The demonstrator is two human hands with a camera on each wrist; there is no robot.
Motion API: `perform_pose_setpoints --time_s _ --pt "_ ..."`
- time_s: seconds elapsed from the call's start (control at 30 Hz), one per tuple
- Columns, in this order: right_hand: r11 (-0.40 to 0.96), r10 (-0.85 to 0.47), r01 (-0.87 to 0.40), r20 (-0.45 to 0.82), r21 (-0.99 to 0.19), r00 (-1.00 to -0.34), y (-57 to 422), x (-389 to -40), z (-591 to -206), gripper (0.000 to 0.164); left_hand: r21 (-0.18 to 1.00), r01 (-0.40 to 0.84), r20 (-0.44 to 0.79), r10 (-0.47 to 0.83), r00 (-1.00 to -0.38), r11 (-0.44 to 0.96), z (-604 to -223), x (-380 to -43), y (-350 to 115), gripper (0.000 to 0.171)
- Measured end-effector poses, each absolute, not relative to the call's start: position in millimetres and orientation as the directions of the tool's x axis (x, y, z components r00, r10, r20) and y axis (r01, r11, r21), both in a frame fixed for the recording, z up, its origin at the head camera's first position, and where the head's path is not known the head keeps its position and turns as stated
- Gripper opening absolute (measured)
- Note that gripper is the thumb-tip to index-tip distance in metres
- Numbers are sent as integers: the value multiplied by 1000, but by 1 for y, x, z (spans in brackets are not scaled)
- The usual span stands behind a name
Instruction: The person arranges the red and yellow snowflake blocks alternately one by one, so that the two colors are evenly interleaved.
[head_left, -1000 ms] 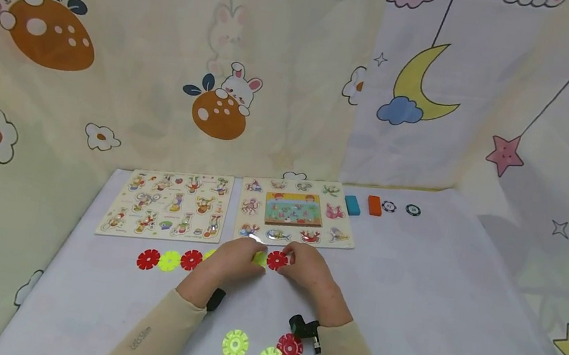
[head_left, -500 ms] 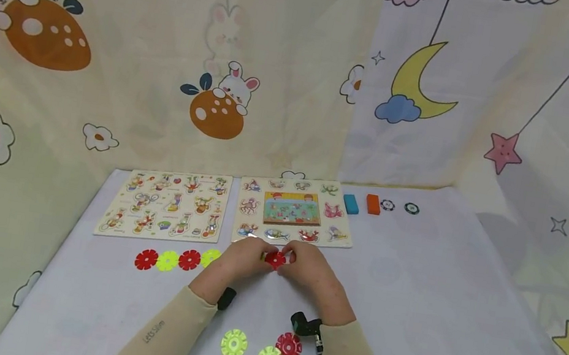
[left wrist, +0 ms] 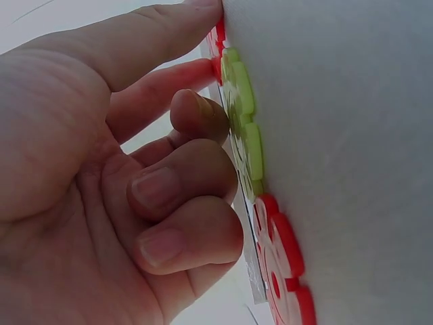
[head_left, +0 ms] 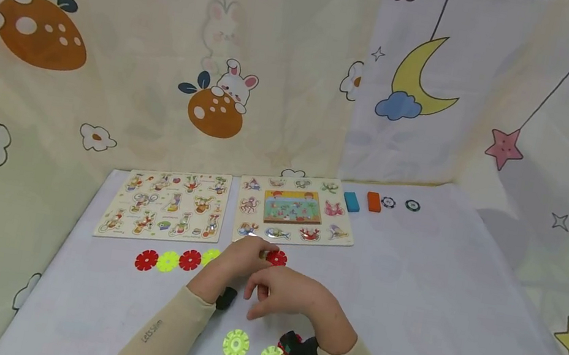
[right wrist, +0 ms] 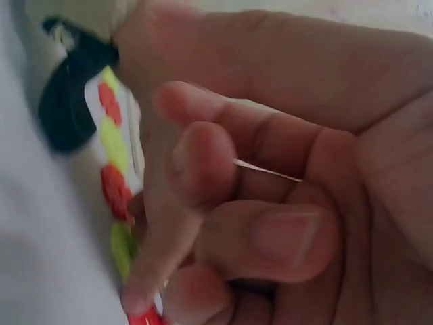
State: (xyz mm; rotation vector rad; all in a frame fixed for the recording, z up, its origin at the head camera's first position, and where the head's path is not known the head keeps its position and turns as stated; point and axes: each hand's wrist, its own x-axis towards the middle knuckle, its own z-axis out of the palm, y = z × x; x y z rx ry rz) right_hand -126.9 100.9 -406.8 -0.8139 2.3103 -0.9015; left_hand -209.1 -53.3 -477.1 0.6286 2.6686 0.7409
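A row of red and yellow-green interlocking discs runs across the table, from a red disc (head_left: 146, 260) at its left end to another red disc (head_left: 277, 258) at its right end. My left hand (head_left: 244, 255) pinches that right-end disc between thumb and index finger, other fingers curled. In the left wrist view a yellow-green disc (left wrist: 242, 115) lies flat beside these fingers, linked in line with a red one (left wrist: 281, 264). My right hand (head_left: 294, 294), fingers loosely bent, holds nothing and hovers nearer the body. Below it lie yellow-green discs (head_left: 236, 344) and a red one mostly hidden by the wrist camera.
Two picture puzzle boards, one with cartoon figures (head_left: 163, 205) and one with sea animals (head_left: 334, 229), lie behind the row. To their right are a blue block (head_left: 351, 202), an orange block (head_left: 373, 202) and two round chips (head_left: 412, 205). A printed cloth (head_left: 300, 80) hangs behind.
My right hand has let go of the right-end red disc and drawn back toward the body. My left hand moved slightly right onto that disc and stays there.
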Motion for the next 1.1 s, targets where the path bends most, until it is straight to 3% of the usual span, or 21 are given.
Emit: perform_pose_setpoints --time_s 0.1,0.17,0.33,0.47,0.6,0.8,1.1 --pt "630 -717 -391 -311 -671 -624 83 -112 -405 19 552 330 -156 483 -861 766 -476 -208 -54 41" --pt "678 -701 -426 -350 -599 -621 71 -102 -407 20 561 330 -149 485 -862 759 -475 -207 -54 41" --pt "806 -592 -506 -404 -309 -697 44 -85 -423 29 575 302 -154 463 -873 760 -473 -206 -53 41" --pt "829 -544 -542 -416 -135 -729 32 -75 -434 24 570 292 -164 454 -876 768 -475 -205 -53 43" --pt "821 -550 -562 -402 -100 -732 26 -68 -437 17 569 282 -181 452 -874 773 -477 -205 -52 44" --pt "852 -506 -518 -378 -76 -776 24 -68 -437 21 562 285 -175 447 -877 777 -478 -204 -52 45" --pt "877 -468 -476 -355 -71 -809 26 -75 -441 44 551 302 -160 453 -877 778 -478 -204 -52 44"
